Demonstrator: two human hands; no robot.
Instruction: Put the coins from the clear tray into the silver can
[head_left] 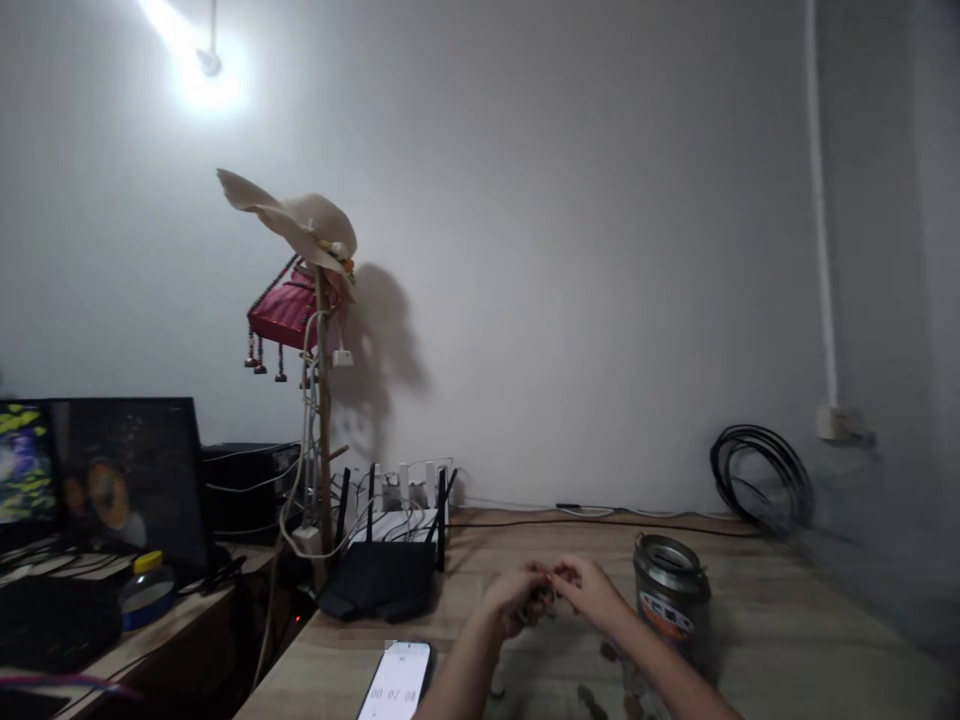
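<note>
My left hand (519,600) is above the wooden table with its fingers curled. Fingertips of my right hand (581,585) are pinched together and meet the left fingers. Whatever lies between them is too small and blurred to make out. Several dark, flat, round pieces that look like coins (608,652) are scattered on the table below and between my forearms. To the right of my right hand stands a grey metal-looking jar (670,590) with a slot in its lid and an orange and white label. My right forearm passes in front of some pieces.
A phone (396,682) showing a timer lies left of my left forearm. Behind it sits a black router (384,580) with upright antennas. A coil of black cable (761,475) leans at the back right. Monitors (127,480) and a yellow-capped container (147,592) are on the left desk.
</note>
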